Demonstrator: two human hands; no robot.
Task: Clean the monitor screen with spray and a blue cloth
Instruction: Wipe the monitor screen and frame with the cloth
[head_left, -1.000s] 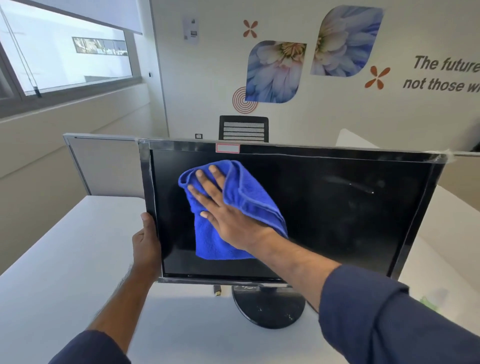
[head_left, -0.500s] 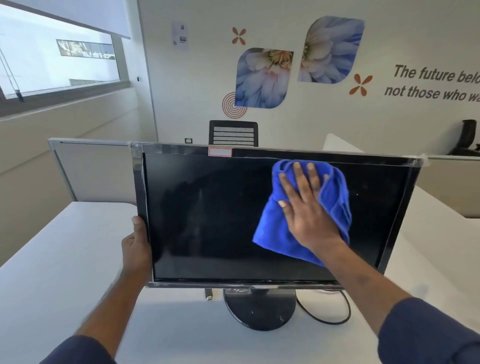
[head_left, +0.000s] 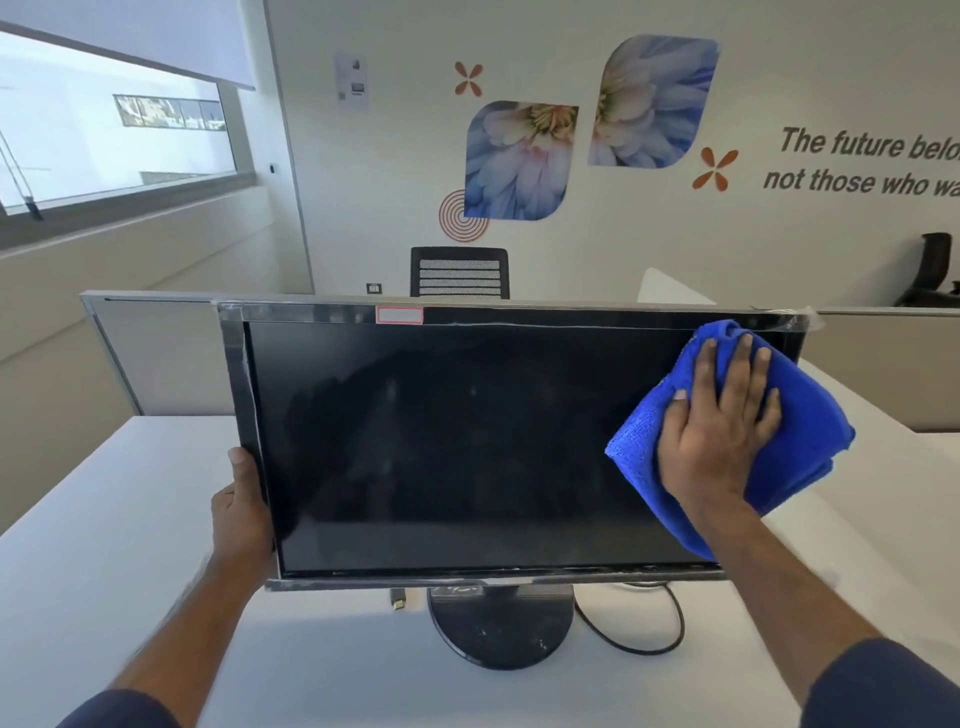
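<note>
A black monitor (head_left: 467, 447) with a dark screen stands on a round base on the white desk (head_left: 104, 545). My left hand (head_left: 241, 512) grips the monitor's left bezel near the bottom corner. My right hand (head_left: 719, 423) lies flat, fingers spread, pressing a folded blue cloth (head_left: 800, 441) against the screen's upper right part; the cloth hangs past the right bezel. No spray bottle is in view.
A black cable (head_left: 644, 631) loops on the desk beside the monitor's round base (head_left: 501, 629). A grey partition (head_left: 156, 353) runs behind the monitor, with a black chair back (head_left: 460, 273) beyond it. The wall with flower pictures is further back.
My right hand has swept the blue cloth across the screen from the left part to the far right edge. My left hand stays on the left bezel.
</note>
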